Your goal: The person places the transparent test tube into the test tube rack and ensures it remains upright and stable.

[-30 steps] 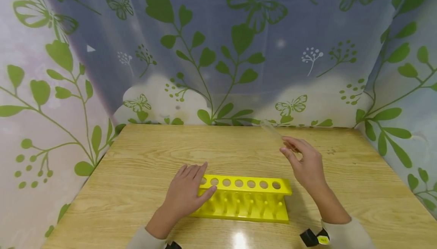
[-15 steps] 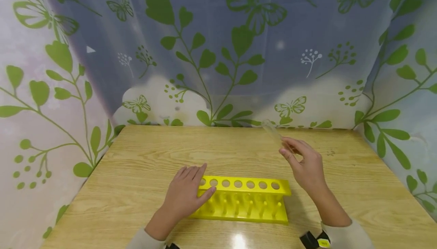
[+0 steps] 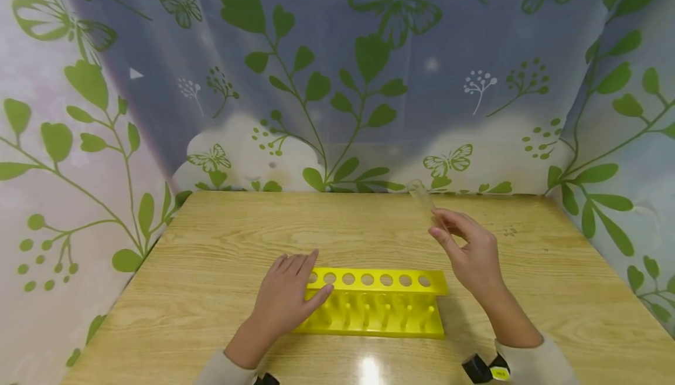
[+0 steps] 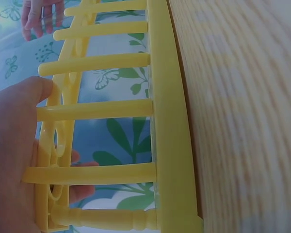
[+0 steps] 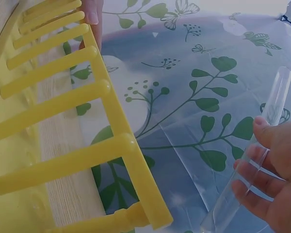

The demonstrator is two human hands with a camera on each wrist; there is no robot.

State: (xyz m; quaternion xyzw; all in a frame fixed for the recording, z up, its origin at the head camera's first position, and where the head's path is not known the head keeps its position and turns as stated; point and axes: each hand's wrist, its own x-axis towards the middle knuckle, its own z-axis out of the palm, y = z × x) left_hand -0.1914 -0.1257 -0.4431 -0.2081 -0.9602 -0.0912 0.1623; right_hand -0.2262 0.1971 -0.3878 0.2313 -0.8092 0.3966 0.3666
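A yellow test tube rack point(image 3: 357, 289) stands on the table, and no tubes show in its visible holes. My left hand point(image 3: 282, 294) holds its left end. In the left wrist view the thumb point(image 4: 26, 92) lies on the near side of the top rail, while fingertips point(image 4: 81, 193) show behind it. Away from the rack, up and to the right, my right hand point(image 3: 477, 256) pinches a clear test tube point(image 3: 422, 198) between thumb and fingers. The tube point(image 5: 279, 92) is tilted, and nothing is seen inside it. The left hand hides the rack's left end.
The wooden table point(image 3: 237, 221) ends at a patterned curtain point(image 3: 327, 109) at the back, with more patterned cloth at both sides. A black wrist device point(image 3: 477, 367) sits by the right sleeve point(image 3: 538, 361). Light glares on the tabletop near the front.
The test tube has turned slightly more upright in my right hand, its far end shifting a little right. My left hand has kept its place on the rack.
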